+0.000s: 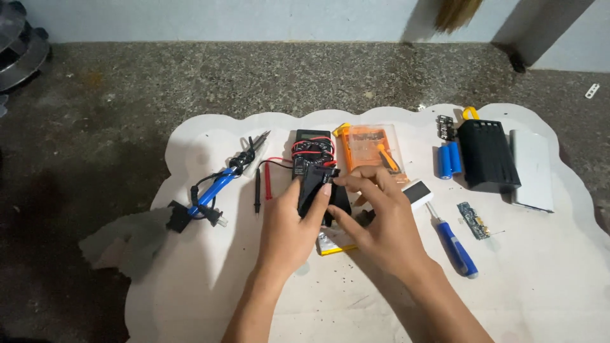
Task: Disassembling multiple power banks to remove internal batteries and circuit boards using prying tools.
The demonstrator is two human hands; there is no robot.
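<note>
Left hand (289,222) and right hand (375,219) both grip a small black plastic casing (314,187) (fingertips pinching its top edge), a black multimeter (312,149) just beyond them.

Both forearms run off the bottom edge. The right hand (381,222) covers most of a silver, yellow-edged flat pack (332,244), while the left hand (289,232) hides the lower half of the small black case (316,187). A round metal object (19,47) is cut by the left edge; a straw-coloured brush (456,13) by the top. Parts on the small circuit board (473,220) are too small to tell.
</note>
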